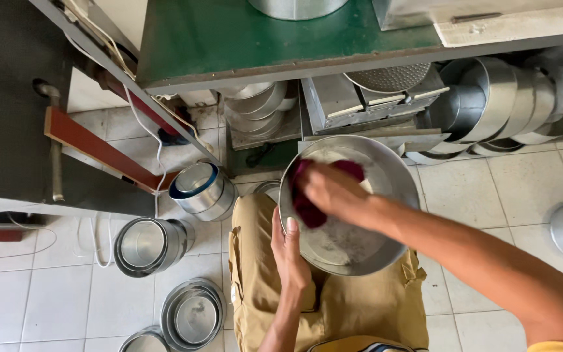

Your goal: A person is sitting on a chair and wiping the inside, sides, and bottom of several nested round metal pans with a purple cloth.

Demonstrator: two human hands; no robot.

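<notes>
While the round shiny metal pan [360, 248] is steadied on the lap at its 9 o'clock rim by the left hand [288, 251], fingers closed on it, a dark red cloth [307, 208] is gripped inside by the right hand [333, 192].

No pkgs, labels, signs or screens visible; under-bench area dim, possibly hiding some.

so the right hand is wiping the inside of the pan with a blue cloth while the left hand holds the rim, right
Not quite: the cloth is dark red, not blue, as the head view shows. The rest stands: the right hand presses it inside the pan while the left hand holds the rim.
</notes>
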